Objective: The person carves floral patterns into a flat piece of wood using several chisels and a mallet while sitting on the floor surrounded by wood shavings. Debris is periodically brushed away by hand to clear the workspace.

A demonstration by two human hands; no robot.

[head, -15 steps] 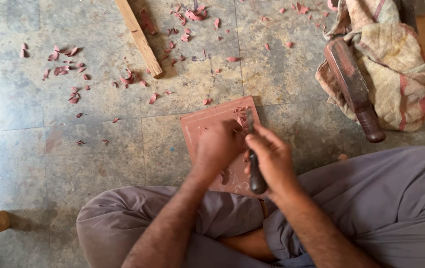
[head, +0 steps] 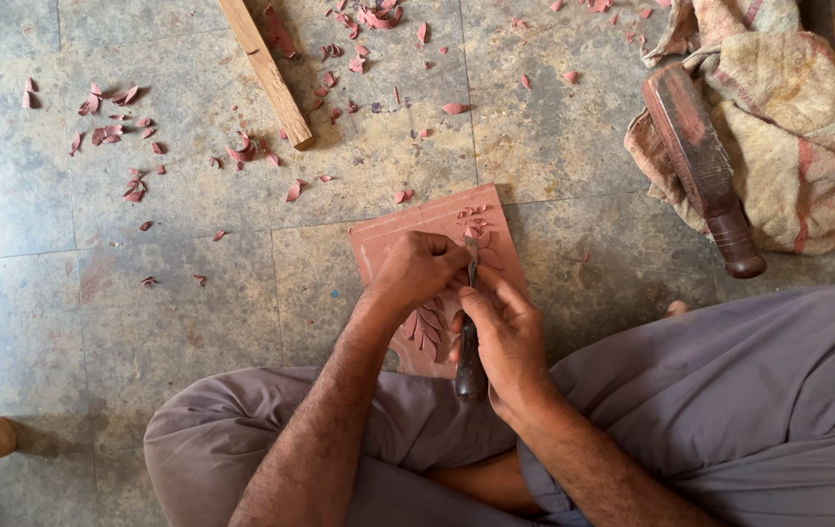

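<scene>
On a stone-tiled floor, a seated person in loose grey trousers works a reddish carving panel (head: 388,244) that lies flat just ahead of the crossed legs. Right hand (head: 505,337) is wrapped shut around the dark handle of a chisel (head: 469,332), the tool running forward from the palm with its blade tip meeting the panel surface between both hands. Left hand (head: 417,273) rests curled on the panel immediately beside it, fingertips (head: 458,258) pinching the blade near its tip. Leaf-shaped cuts show in the wood just beneath the left wrist, with fresh curls gathered ahead of the blade. Beyond and to the right of the right hand, well apart, a dark wooden mallet (head: 695,156) lies on a crumpled striped cloth (head: 798,146). Ahead and to the left of the left hand, a pale wooden strip (head: 266,70) sits among scattered reddish shavings (head: 125,137) across the tiles.
</scene>
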